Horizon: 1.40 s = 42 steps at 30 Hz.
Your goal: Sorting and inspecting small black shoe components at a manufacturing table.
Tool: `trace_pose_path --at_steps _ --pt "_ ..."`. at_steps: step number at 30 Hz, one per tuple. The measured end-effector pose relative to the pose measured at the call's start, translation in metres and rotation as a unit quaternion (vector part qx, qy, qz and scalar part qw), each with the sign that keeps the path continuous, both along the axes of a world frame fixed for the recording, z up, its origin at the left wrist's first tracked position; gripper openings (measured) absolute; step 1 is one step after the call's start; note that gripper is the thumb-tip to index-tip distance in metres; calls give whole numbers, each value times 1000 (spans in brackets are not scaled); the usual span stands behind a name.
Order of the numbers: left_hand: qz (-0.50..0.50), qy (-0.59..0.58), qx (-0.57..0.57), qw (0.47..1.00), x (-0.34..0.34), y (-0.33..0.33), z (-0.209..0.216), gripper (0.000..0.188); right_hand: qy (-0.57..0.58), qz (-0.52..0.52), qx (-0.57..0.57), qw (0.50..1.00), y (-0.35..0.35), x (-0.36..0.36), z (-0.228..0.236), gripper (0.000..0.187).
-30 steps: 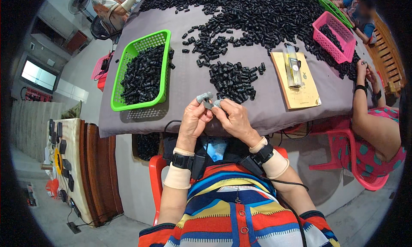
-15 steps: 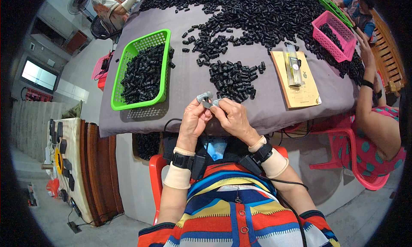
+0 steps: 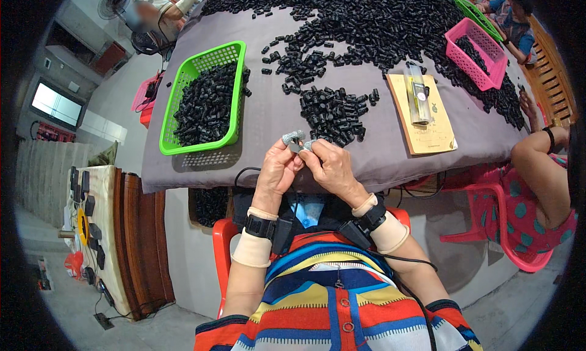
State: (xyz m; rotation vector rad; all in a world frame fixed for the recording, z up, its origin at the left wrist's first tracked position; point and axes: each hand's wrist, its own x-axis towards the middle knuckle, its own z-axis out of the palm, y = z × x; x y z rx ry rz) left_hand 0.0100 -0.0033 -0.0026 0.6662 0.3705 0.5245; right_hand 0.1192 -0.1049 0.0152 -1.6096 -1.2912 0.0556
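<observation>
My left hand (image 3: 278, 171) and my right hand (image 3: 334, 171) meet at the near edge of the cloth-covered table. Both are closed, thumbs and forefingers pinching one small dark piece (image 3: 295, 147) between them; its exact shape is mostly hidden by the fingers. Silvery wrapping covers the tips of both forefingers. Just beyond my fingertips lies a small pile of short black cylindrical parts (image 3: 332, 114). To the left stands a green plastic basket (image 3: 239, 101), filled with many similar black parts.
A big heap of black parts (image 3: 378, 21) spreads over the far table. On the right lie a tan notebook (image 3: 433, 140) and a clear plastic case (image 3: 419, 104) on top of it. A pink basket (image 3: 497, 70) stands farther right. Other people sit at the left and right edges.
My hands stay nearly in place, with the dark piece turned slightly between the fingers. The arm of the person at right has drawn back from the pink basket toward the table's edge.
</observation>
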Motion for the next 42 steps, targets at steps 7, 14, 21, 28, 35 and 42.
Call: trace_pose_path --at_steps 7,14,21,28,35,42 --pt "1 7 -3 1000 0 1 -2 20 2 -8 5 1000 2 -3 -1 18" --pt "-12 -2 8 1000 0 1 1 21 -7 -15 9 1000 3 -2 -4 18" --pt "-11 -3 1 1000 1 2 0 21 -11 -15 0 1000 3 -2 -6 20" --pt "-7 -2 12 1000 1 2 -2 20 -14 -20 2 1000 2 -3 -2 20" --pt "-2 -3 4 1000 0 1 0 17 -9 -19 5 1000 2 -3 -2 20" --pt "-10 -7 -14 1000 -2 1 1 17 -9 -6 13 1000 -1 -1 -3 20"
